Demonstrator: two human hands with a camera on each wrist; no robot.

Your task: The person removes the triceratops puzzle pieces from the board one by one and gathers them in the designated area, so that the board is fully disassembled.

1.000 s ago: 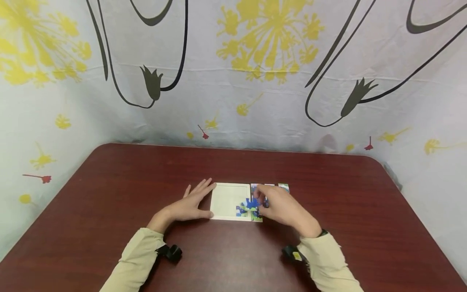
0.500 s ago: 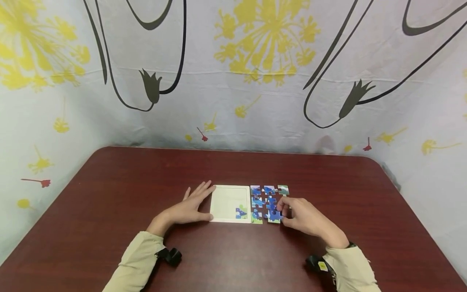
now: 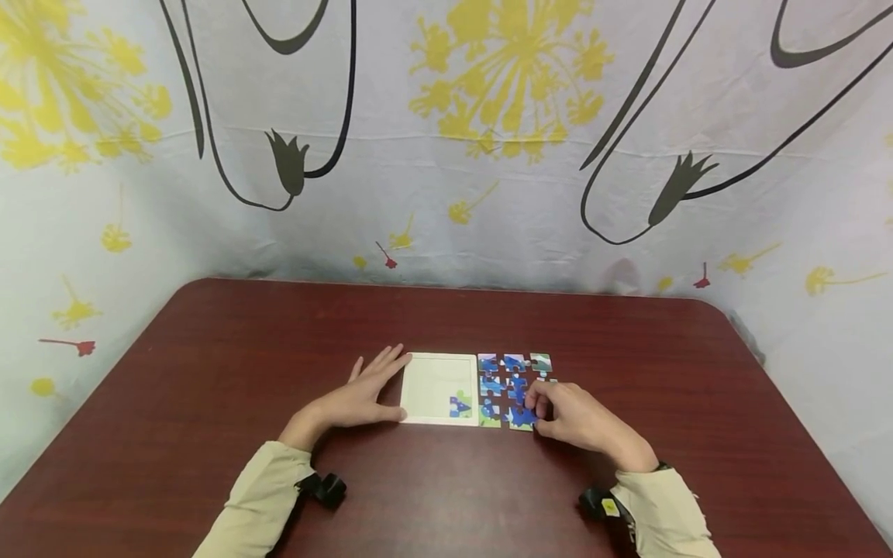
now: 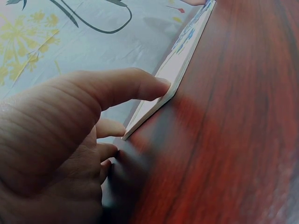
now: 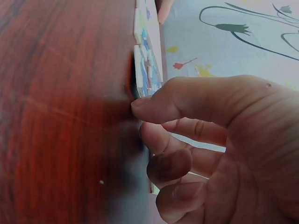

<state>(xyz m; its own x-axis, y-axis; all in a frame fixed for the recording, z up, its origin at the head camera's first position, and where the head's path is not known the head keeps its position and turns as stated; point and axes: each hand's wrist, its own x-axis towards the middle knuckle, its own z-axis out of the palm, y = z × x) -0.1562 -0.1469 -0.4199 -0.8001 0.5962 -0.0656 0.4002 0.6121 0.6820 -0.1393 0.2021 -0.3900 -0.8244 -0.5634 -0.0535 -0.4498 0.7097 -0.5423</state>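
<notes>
My left hand (image 3: 354,399) lies at the left side of a pale square puzzle tray (image 3: 427,387), thumb and fingertips on its frame. Its thumb (image 4: 149,87) rests on the tray's corner in the left wrist view. One blue-and-green puzzle piece (image 3: 460,406) sits in the tray's lower right corner. To the right of the tray, my right hand (image 3: 582,418) pinches the right edge of a blue puzzle piece (image 3: 520,418) low over the table. In the right wrist view the thumb (image 5: 152,108) and index finger are curled close together; the pinched edge is partly hidden.
Several more puzzle pieces (image 3: 491,385) lie in rows right of the tray, close to its frame. A green corner piece (image 3: 541,362) is at the far right of them. The dark red table (image 3: 446,488) ends at a patterned cloth backdrop (image 3: 391,178).
My right hand has moved right, from over the tray's right edge to the piece rows, with the blue piece, which has since shifted slightly. The left hand keeps its place on the tray.
</notes>
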